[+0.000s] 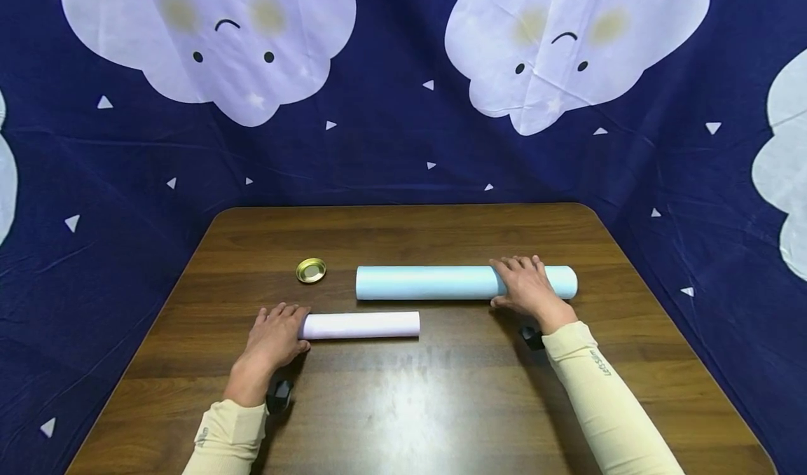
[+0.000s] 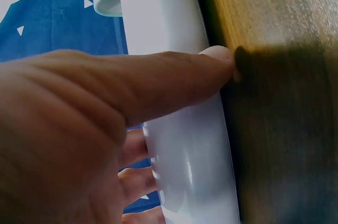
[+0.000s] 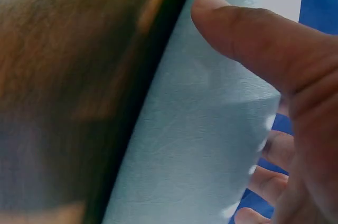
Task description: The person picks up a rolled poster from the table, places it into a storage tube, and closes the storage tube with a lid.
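A thin white roll (image 1: 362, 325), its kind not clear, lies sideways on the wooden table. My left hand (image 1: 274, 335) holds its left end, with the thumb (image 2: 174, 78) across the near side and the other fingers on the far side. Farther back and to the right is a thicker, longer light-blue roll (image 1: 429, 283). Toward its right end my right hand (image 1: 525, 286) grips it from above, thumb (image 3: 243, 31) on the near side and fingertips (image 3: 277, 147) beyond it. Palms hide part of both rolls.
A small round gold-rimmed lid (image 1: 311, 270) lies left of the blue roll, behind the white one. The brown table (image 1: 403, 405) has rounded far corners. Behind it hangs a dark blue cloth (image 1: 378, 153) with clouds and small white triangles.
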`<state>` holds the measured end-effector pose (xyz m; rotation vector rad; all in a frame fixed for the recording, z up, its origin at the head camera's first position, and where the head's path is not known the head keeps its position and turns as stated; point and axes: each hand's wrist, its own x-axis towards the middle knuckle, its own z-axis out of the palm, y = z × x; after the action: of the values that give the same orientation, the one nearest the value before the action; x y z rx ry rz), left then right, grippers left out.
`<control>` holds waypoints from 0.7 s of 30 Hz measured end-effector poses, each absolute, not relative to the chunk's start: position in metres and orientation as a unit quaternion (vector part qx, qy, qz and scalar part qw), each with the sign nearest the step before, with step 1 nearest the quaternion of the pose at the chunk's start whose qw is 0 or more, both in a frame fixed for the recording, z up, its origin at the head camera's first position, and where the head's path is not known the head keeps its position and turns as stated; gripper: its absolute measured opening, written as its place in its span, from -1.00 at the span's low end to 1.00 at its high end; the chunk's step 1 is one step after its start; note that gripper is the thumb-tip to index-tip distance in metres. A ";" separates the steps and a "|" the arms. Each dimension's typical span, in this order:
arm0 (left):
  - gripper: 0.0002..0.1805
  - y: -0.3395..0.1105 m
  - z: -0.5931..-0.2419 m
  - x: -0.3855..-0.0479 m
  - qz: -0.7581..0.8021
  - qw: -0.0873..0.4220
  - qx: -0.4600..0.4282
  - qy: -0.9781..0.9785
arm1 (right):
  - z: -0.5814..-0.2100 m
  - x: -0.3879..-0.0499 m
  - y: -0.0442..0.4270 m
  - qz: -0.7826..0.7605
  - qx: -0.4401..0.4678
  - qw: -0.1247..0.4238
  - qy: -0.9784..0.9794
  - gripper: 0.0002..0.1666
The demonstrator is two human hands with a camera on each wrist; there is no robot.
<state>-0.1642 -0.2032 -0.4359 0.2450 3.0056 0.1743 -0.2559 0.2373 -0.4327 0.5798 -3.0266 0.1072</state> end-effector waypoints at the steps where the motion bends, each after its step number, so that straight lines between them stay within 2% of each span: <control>1: -0.35 -0.203 -0.436 -0.164 0.058 0.060 0.081 0.993 | -0.434 -0.256 0.238 0.035 0.189 0.032 -0.981 -0.02; 11: -0.37 -0.204 -0.440 -0.167 0.056 0.065 0.083 0.993 | -0.439 -0.259 0.241 0.040 0.195 0.038 -0.979 -0.06; 21: -0.45 -0.207 -0.441 -0.165 0.057 0.046 0.089 0.993 | -0.444 -0.263 0.239 0.036 0.201 0.054 -0.978 -0.06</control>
<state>-0.1651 -0.2071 -0.4414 0.2725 3.0324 0.1744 -0.2625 0.2394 -0.4436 0.6093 -2.9696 0.1094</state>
